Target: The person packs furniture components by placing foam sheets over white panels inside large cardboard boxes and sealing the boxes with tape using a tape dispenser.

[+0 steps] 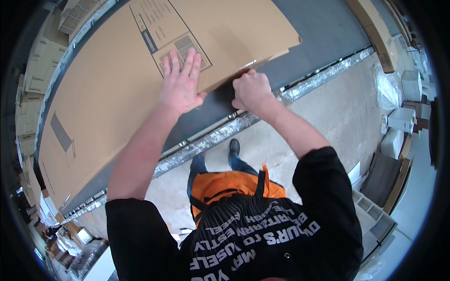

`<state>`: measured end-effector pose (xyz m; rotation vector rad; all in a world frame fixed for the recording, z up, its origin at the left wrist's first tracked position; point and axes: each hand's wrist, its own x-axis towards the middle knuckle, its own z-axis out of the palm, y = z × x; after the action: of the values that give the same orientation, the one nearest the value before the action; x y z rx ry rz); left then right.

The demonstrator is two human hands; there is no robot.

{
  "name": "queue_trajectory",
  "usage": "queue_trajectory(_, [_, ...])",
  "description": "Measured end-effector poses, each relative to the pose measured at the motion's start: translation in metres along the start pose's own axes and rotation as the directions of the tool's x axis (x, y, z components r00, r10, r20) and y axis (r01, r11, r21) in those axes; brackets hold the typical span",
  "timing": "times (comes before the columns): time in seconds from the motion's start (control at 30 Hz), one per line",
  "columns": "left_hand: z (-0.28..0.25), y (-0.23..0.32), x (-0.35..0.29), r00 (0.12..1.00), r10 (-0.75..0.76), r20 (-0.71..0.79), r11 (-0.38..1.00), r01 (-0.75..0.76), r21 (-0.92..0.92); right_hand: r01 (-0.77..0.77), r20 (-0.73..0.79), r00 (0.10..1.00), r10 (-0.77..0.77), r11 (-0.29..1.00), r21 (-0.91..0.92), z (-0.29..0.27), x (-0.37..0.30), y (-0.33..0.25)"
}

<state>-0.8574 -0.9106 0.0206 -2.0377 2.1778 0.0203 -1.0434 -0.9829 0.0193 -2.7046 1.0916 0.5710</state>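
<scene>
A large, flat cardboard box (110,84) with a printed label panel lies across a dark conveyor-like surface (323,33). My left hand (181,86) rests on its top beside the label, fingers stretched out and thumb toward the near edge. At that near edge my right hand (252,91) is closed in a fist, knuckles up against the side of the box. A shiny strip, perhaps tape, shows on the box edge just above it. Whatever the right fingers may hold is hidden from view.
A silvery, scuffed rail (234,125) runs along the near side of the surface, between it and my legs. Another long carton (375,33) stands at the far right. White boxes (402,119) and plastic wrap (386,86) lie on the right; stacked cartons (35,79) line the left.
</scene>
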Motion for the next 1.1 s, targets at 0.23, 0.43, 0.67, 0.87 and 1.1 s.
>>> queue_trajectory(0.23, [-0.009, -0.024, -0.043, 0.977, -0.212, 0.002, 0.970, 0.211, -0.117, -0.187, -0.290, 0.918, 0.272, 0.939, 0.289, 0.042, -0.090, 0.012])
queue_trajectory(0.43, [0.029, -0.190, -0.231, 0.986, 0.146, 0.081, 0.981, -0.155, 0.116, -0.370, -0.208, 0.825, 0.526, 0.780, 0.505, 0.034, -0.200, -0.028])
queue_trajectory(0.67, [0.058, -0.199, -0.214, 0.910, 0.266, -0.318, 0.961, -0.275, 0.017, 0.199, -0.625, 0.781, -0.009, 0.951, 0.235, -0.106, -0.044, -0.176])
queue_trajectory(0.87, [0.064, -0.181, -0.200, 0.901, 0.189, -0.389, 0.972, -0.229, -0.057, -0.098, 0.435, 0.901, -0.001, 0.974, 0.204, -0.196, 0.093, -0.243])
queue_trajectory(1.1, [0.066, -0.179, -0.205, 0.943, 0.122, -0.309, 0.988, -0.146, -0.056, 0.025, -0.193, 0.981, -0.035, 0.998, -0.055, -0.043, -0.052, -0.239])
